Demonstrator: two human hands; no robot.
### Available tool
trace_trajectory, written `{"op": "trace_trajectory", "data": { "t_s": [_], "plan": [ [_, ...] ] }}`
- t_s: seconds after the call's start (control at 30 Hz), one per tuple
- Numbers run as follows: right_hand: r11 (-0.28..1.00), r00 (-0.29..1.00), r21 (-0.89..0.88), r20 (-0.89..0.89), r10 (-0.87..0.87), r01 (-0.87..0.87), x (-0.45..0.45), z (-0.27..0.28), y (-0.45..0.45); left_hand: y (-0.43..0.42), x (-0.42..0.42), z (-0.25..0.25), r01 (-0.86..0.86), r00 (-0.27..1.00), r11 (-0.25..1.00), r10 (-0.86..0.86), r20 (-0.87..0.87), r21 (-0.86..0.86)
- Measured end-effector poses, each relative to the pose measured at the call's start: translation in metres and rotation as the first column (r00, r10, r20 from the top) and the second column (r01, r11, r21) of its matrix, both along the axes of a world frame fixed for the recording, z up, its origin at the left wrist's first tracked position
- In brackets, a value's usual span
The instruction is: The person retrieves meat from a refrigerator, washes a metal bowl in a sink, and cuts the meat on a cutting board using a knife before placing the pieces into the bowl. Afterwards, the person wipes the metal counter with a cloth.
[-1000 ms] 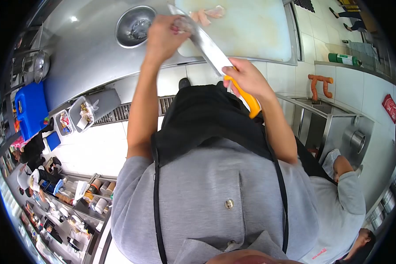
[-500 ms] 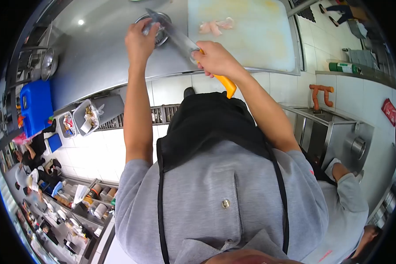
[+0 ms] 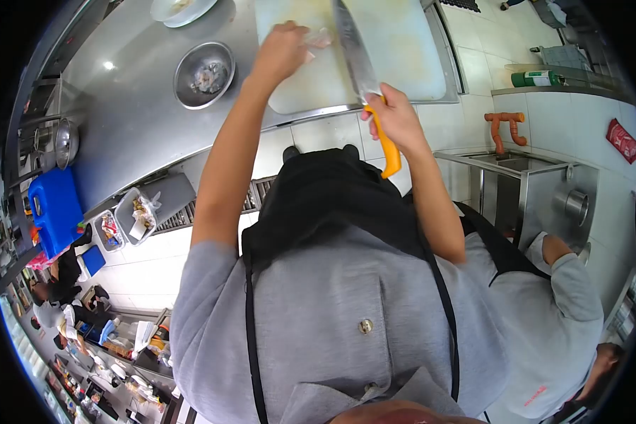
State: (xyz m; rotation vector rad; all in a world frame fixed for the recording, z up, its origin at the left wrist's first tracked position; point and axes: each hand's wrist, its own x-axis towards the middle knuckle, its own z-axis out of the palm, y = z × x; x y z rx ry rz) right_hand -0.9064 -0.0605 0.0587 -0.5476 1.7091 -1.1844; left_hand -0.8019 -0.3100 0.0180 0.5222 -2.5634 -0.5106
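Observation:
My right hand (image 3: 396, 116) is wrapped round the yellow handle of a large kitchen knife (image 3: 355, 53). Its long blade points away from me over the white cutting board (image 3: 410, 56). On the board's left part, my left hand (image 3: 283, 51) has its fingers curled at pale pieces of raw meat (image 3: 319, 38), partly covering them. A steel bowl (image 3: 184, 83) stands left of the board on the metal counter, with pale scraps (image 3: 209, 78) inside.
A white dish (image 3: 184, 13) sits at the counter's far side. Left and below are a blue jerrycan (image 3: 56, 212) and a bin (image 3: 128, 220) with refuse. Close on my right is another person in a grey shirt (image 3: 551, 318); more people are at lower left.
My left hand has moved from the bowl to the meat on the board. The knife has swung from over the bowl to over the board. The view has shifted, showing more counter.

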Motion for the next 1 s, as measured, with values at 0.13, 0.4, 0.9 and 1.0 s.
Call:
{"op": "trace_trajectory", "data": {
  "t_s": [0.13,0.4,0.9,1.0],
  "plan": [
    [0.991,0.993,0.065,-0.013,-0.119,0.120,-0.017,-0.004,0.041,-0.005,-0.045,-0.031,0.122,0.976,0.974,-0.082,0.203,-0.192],
    [0.976,0.982,0.107,-0.021,-0.189,0.191,-0.016,-0.009,0.082,0.002,-0.063,0.015,0.103,0.893,0.838,-0.315,0.321,0.536],
    [0.887,0.445,0.423,-0.768,0.460,-0.187,-0.023,0.012,0.071,0.075,-0.031,-0.035,-0.034,0.999,0.945,0.043,-0.020,0.324],
    [0.857,0.407,0.480,-0.756,0.513,-0.189,-0.023,0.011,0.069,0.080,-0.033,-0.041,-0.049,0.996,0.968,0.066,-0.060,0.247]
  ]
}}
